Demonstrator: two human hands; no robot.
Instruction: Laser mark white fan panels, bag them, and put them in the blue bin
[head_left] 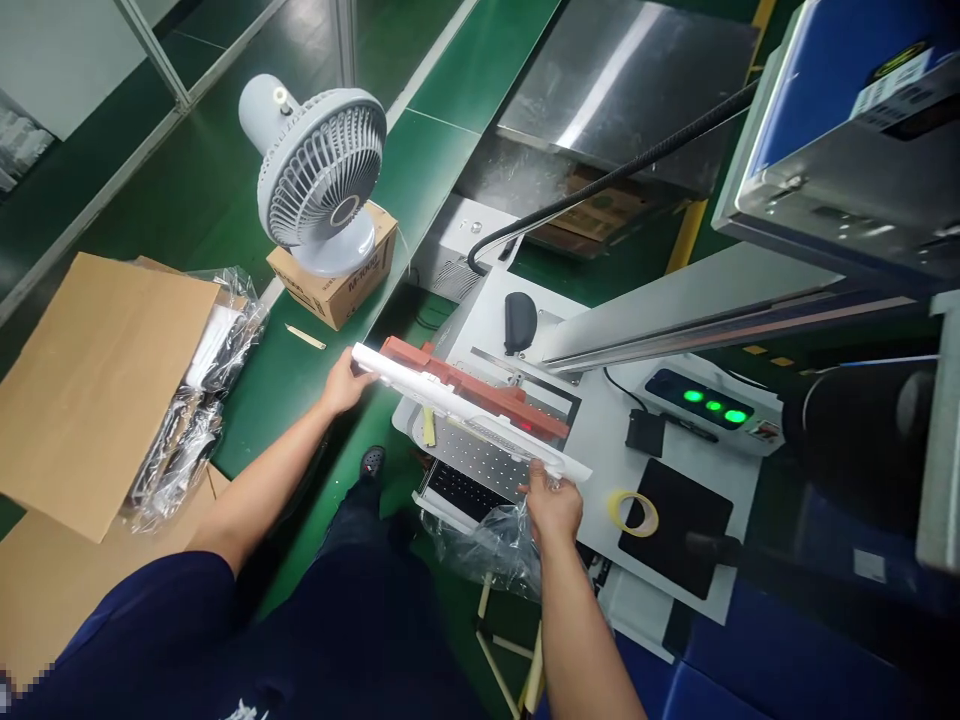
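Two ends of the white strip [454, 402] are clamped: far left by the left hand [343, 388], near right by the right hand [556, 508]. The strip is positioned beside the red bar [480, 384]; even support is advised, as uneven lifting may flex it.

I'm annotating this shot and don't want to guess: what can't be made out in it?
- Underside of the white bar: head view, turned away from the camera.
- Some fingertips of the left hand and right hand: head view, hidden by bar and hands.
- Bagged items' full shapes: head view, covered by the cardboard sheet and crinkled wrap.
- Print on the label near the green lights: head view, too small.
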